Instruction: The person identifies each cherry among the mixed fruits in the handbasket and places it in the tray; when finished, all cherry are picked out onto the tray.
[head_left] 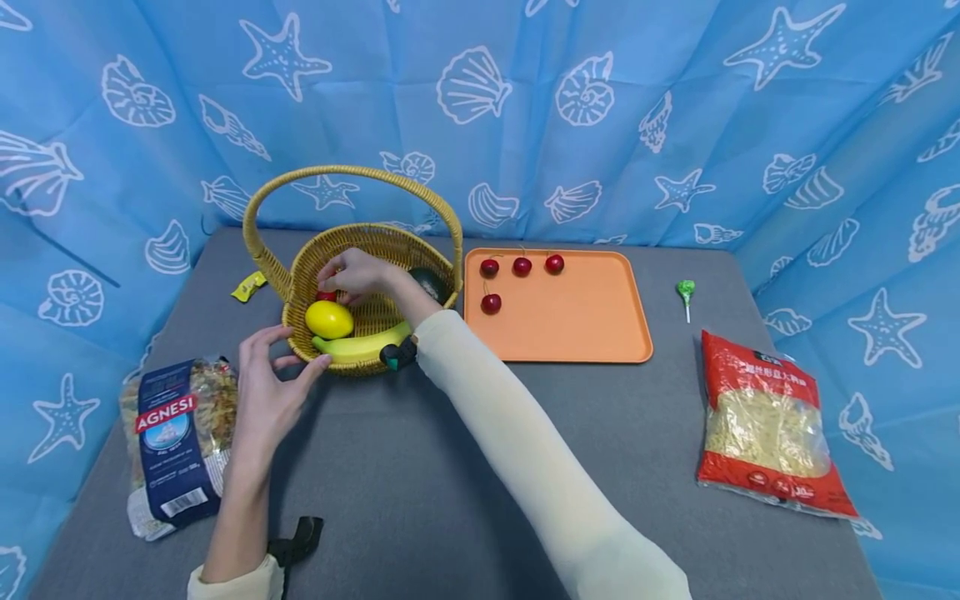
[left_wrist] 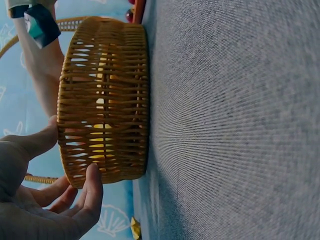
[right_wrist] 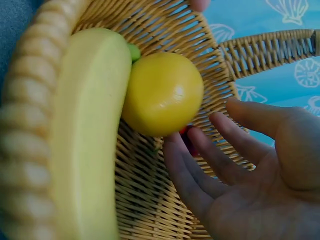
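Observation:
My left hand (head_left: 272,387) holds the wicker basket (left_wrist: 102,105) at its near left side, thumb at the rim and fingers against the outer wall. Inside the basket, my right hand (head_left: 360,273) reaches down with its fingers loosely bent. Its fingertips are right at a small red cherry (right_wrist: 189,140), mostly hidden behind the lemon (right_wrist: 164,94); the thumb stands apart from it. A banana (head_left: 363,344) lies along the basket's near side. Under the right forearm, at the basket's right, a dark green avocado (head_left: 429,283) is partly covered.
An orange tray (head_left: 570,321) with several cherries (head_left: 521,267) lies right of the basket. Farther right are a green lollipop (head_left: 686,289) and a red pasta bag (head_left: 772,425). On the left are a yellow wrapped candy (head_left: 248,286) and a blue-labelled pasta bag (head_left: 180,442).

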